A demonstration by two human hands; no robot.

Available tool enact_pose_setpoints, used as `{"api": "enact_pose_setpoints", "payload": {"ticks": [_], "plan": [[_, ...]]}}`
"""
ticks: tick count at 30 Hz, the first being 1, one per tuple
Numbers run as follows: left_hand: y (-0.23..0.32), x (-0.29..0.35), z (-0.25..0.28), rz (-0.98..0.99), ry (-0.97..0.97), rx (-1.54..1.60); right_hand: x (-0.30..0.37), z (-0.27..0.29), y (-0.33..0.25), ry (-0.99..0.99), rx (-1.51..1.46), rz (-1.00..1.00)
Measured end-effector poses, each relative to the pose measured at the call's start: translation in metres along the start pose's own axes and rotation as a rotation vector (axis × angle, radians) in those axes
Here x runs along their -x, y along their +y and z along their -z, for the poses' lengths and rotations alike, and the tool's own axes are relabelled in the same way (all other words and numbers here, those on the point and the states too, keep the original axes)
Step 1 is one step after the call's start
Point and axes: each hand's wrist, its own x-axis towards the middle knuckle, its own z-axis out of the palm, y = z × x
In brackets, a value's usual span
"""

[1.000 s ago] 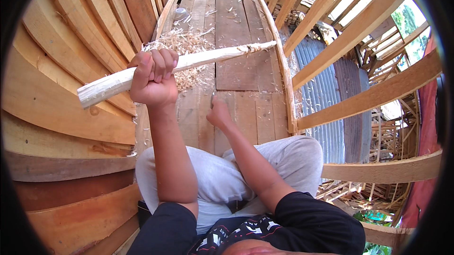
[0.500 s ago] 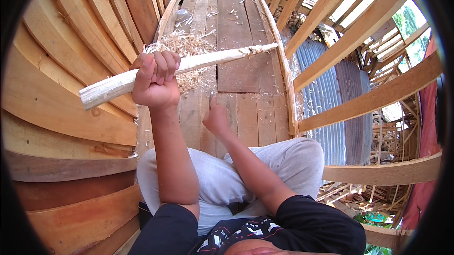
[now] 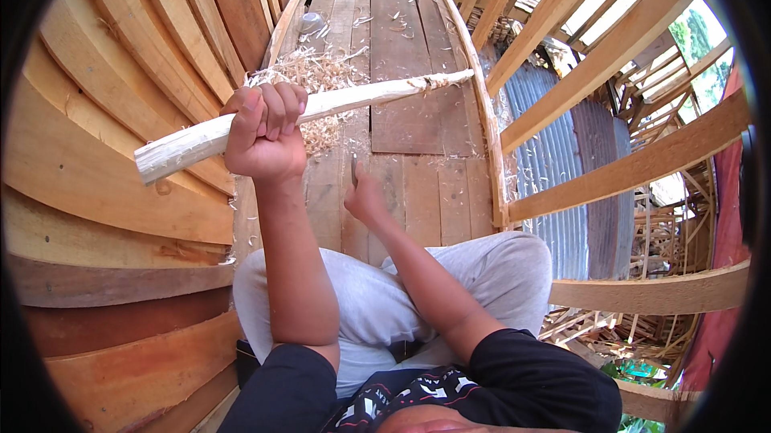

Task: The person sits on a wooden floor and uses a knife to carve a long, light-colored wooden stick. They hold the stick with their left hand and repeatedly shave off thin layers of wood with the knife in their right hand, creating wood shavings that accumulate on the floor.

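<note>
My left hand [image 3: 267, 129] is closed around a long peeled wooden stick [image 3: 361, 97]. Its thick pale end sticks out to the left of my fist. The thinner end, with darker knots, reaches right to the low wooden rail. Below the stick, apart from it, my right hand [image 3: 367, 197] is closed on a knife [image 3: 354, 166]. Only a short narrow part of its blade shows above my fingers; the handle is hidden in my fist. Curled wood shavings [image 3: 317, 71] lie in a heap on the floor beyond my left fist.
I sit cross-legged on a plank floor [image 3: 422, 192]. A slatted wooden wall [image 3: 120, 168] stands close on the left. To the right runs a wooden railing [image 3: 586, 71], with corrugated metal sheets [image 3: 554, 184] beyond. A small clear cup [image 3: 311, 23] lies past the shavings.
My right hand has tilted slightly, and more of the knife blade shows. The stick and my left hand have hardly moved.
</note>
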Motion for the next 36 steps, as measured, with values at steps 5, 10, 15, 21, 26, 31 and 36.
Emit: {"api": "enact_pose_setpoints", "payload": {"ticks": [5,10,15,21,26,31,36], "plan": [[-0.001,0.000,-0.001,0.012,-0.040,-0.008,0.000,-0.002,0.009,-0.001,0.164,-0.101],[0.000,0.000,0.002,-0.002,-0.042,-0.017,-0.010,0.012,0.014,0.264,-0.094,0.017],[0.002,-0.001,-0.002,0.006,-0.014,-0.064,-0.061,0.065,0.045,0.411,-0.020,-0.158],[-0.001,-0.003,-0.018,0.029,-0.082,-0.104,-0.139,0.103,0.103,0.309,0.199,-0.294],[0.003,-0.004,-0.007,0.015,-0.118,-0.119,-0.144,0.080,0.082,0.035,0.108,0.115],[0.004,-0.005,-0.011,0.008,-0.157,-0.120,-0.140,0.079,0.063,0.093,0.042,-0.079],[0.001,-0.005,-0.011,0.024,-0.179,-0.085,-0.122,0.091,0.052,0.086,-0.039,-0.255]]}}
